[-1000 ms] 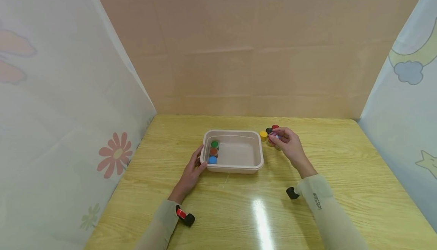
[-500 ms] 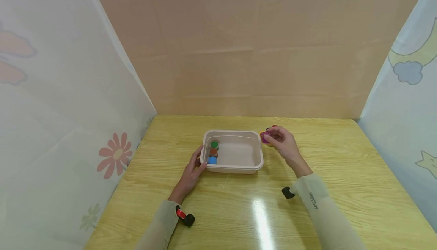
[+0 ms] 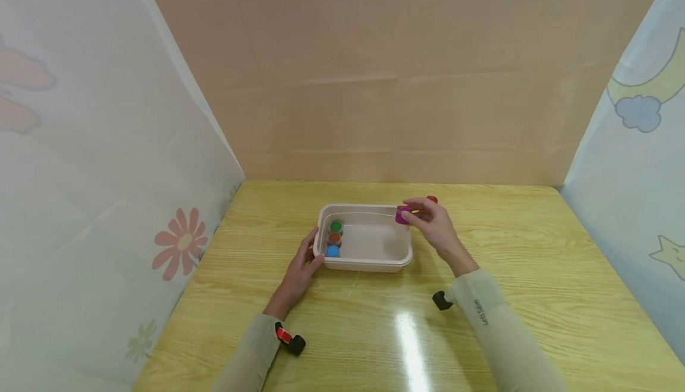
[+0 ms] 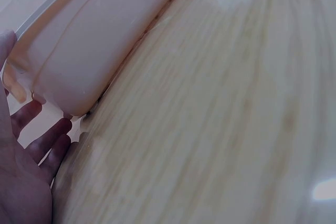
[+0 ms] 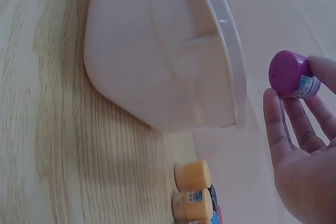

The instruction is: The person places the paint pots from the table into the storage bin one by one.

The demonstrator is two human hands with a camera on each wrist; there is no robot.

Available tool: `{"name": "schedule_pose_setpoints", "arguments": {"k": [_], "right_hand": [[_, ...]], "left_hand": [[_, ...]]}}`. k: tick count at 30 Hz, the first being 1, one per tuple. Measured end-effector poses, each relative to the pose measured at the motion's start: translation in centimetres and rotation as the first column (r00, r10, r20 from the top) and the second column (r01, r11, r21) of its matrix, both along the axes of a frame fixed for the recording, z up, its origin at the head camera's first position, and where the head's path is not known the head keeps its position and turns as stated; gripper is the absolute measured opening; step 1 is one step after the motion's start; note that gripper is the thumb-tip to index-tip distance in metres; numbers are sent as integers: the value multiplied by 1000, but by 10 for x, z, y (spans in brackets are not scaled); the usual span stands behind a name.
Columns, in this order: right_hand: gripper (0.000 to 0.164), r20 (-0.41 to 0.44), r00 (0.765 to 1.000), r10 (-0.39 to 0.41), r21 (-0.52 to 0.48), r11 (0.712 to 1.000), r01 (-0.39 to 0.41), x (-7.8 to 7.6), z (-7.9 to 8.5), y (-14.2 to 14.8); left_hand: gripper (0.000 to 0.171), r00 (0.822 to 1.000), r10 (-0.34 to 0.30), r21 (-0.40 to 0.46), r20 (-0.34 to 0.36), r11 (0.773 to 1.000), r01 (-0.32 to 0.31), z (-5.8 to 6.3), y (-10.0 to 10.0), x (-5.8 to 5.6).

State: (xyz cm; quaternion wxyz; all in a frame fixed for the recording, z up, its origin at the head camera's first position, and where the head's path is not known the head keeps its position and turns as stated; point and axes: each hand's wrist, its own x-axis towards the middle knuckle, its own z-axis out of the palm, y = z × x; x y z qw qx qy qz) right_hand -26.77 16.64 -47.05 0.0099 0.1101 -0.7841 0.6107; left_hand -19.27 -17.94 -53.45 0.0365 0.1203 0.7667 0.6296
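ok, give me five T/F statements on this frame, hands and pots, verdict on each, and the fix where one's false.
1. The right hand holds the purple pot. True.
2. The left hand is clear of the tub. False: the left hand touches the tub at its near left corner.
3. Inside the tub, the green pot, brown pot and blue pot line up along the left side. True.
4. Of those three, the green one is nearest the person. False: the blue one is nearest; green is farthest.
5. A yellow pot stands on the table, outside the tub. True.
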Motion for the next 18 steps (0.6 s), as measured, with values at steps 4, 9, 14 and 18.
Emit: {"name": "schedule_pose_setpoints", "arguments": {"k": [4, 9, 14, 18], "right_hand": [[44, 4, 1000, 17, 2, 1000, -17, -1, 1, -5], [47, 25, 999, 36, 11, 999, -37, -1, 1, -9], [47, 37, 997, 64, -11, 998, -63, -3, -1, -13], [49, 44, 995, 86, -10, 996, -86, -4, -1, -16]], "left_hand": [[67, 1000, -2, -5, 3, 1000, 2, 1, 0, 0], [67, 1000, -11, -9, -2, 1000, 11, 2, 0, 1], [67, 1000, -13, -9, -6, 1000, 13, 4, 0, 1], [67, 1000, -13, -12, -12, 1000, 13, 6, 0, 1]]}}
